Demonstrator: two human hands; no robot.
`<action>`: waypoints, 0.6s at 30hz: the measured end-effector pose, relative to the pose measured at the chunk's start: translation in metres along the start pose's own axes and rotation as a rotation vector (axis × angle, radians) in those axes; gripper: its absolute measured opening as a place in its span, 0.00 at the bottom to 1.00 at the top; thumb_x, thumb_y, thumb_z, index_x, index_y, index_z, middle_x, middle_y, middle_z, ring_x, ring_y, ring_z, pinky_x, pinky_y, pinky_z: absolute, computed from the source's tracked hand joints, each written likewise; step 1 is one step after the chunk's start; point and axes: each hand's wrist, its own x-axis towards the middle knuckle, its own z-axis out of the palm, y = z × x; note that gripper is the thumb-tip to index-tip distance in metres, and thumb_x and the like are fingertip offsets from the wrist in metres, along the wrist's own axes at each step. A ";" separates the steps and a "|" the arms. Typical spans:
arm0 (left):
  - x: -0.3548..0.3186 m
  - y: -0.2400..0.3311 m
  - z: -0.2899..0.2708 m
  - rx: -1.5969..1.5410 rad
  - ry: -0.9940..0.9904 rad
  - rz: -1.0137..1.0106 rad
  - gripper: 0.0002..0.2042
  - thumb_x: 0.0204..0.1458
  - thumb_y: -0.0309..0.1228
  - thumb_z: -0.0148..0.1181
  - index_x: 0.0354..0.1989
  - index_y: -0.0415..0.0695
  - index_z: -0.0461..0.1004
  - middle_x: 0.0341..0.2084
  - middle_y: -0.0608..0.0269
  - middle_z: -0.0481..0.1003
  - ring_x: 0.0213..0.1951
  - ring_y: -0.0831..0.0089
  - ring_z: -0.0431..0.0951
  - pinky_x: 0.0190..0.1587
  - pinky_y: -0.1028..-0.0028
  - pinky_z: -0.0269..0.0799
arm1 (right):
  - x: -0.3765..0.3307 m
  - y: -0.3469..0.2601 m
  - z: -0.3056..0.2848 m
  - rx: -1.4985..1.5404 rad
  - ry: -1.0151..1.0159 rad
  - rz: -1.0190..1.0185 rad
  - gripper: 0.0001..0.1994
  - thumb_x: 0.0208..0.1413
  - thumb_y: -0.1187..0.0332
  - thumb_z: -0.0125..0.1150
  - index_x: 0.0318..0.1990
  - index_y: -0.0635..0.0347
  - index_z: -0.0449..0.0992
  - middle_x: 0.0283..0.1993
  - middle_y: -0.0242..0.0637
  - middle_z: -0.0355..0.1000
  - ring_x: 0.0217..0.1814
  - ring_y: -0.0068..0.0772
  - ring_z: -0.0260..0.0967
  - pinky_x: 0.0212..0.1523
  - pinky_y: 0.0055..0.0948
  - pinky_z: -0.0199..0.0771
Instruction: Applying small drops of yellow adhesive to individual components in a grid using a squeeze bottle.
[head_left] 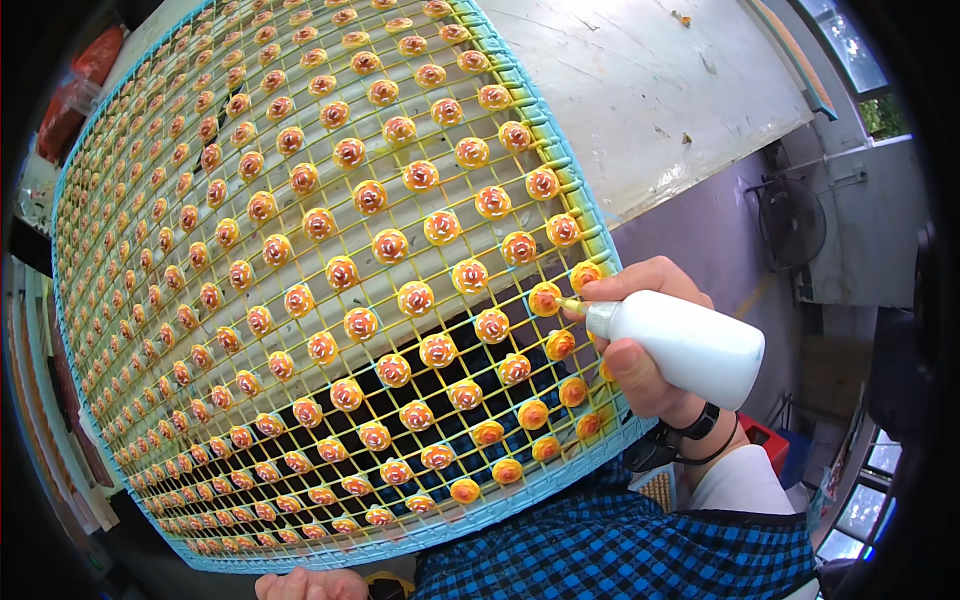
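Observation:
My right hand is wrapped round a white squeeze bottle with a narrow nozzle. The nozzle tip is at a small orange-and-yellow rosette near the right edge of a wire rack. The rack has a light blue woven rim and carries rows of these rosettes. Most of them bear white dabs, like the rosette; several near the lower right corner, like one rosette, show none. Below the rack's near rim is my left hand, its fingers curled; what they hold, if anything, is hidden.
Under the rack's far part lies a pale, stained tabletop. A black fan stands at the right, beyond the table. Red bags are at the far left. A red bin is beside my right forearm.

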 end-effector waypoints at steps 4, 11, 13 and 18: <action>-0.004 0.003 0.001 0.024 0.054 -0.062 0.14 0.59 0.39 0.34 0.32 0.43 0.63 0.25 0.61 0.66 0.29 0.71 0.60 0.34 0.73 0.57 | -0.001 0.001 0.000 -0.029 0.010 0.000 0.14 0.46 0.62 0.64 0.33 0.64 0.73 0.28 0.35 0.71 0.23 0.23 0.69 0.25 0.20 0.69; 0.000 0.004 -0.001 0.043 0.013 -0.082 0.14 0.59 0.38 0.33 0.34 0.44 0.64 0.26 0.61 0.67 0.30 0.71 0.60 0.36 0.73 0.58 | -0.002 0.000 0.002 -0.030 0.009 0.024 0.16 0.47 0.59 0.64 0.35 0.62 0.73 0.27 0.34 0.71 0.23 0.24 0.71 0.25 0.20 0.70; 0.000 0.004 0.000 0.037 0.015 -0.083 0.14 0.59 0.39 0.33 0.34 0.44 0.64 0.26 0.61 0.67 0.30 0.71 0.61 0.36 0.73 0.58 | -0.001 0.000 0.002 -0.031 -0.004 0.037 0.16 0.47 0.58 0.64 0.35 0.62 0.73 0.27 0.33 0.71 0.23 0.24 0.71 0.25 0.19 0.70; -0.001 0.004 0.000 0.021 0.022 -0.090 0.14 0.60 0.39 0.33 0.35 0.44 0.64 0.27 0.62 0.67 0.30 0.71 0.61 0.37 0.73 0.58 | 0.000 0.000 0.001 -0.085 -0.009 -0.017 0.16 0.46 0.57 0.64 0.34 0.61 0.74 0.28 0.34 0.71 0.23 0.26 0.71 0.25 0.21 0.70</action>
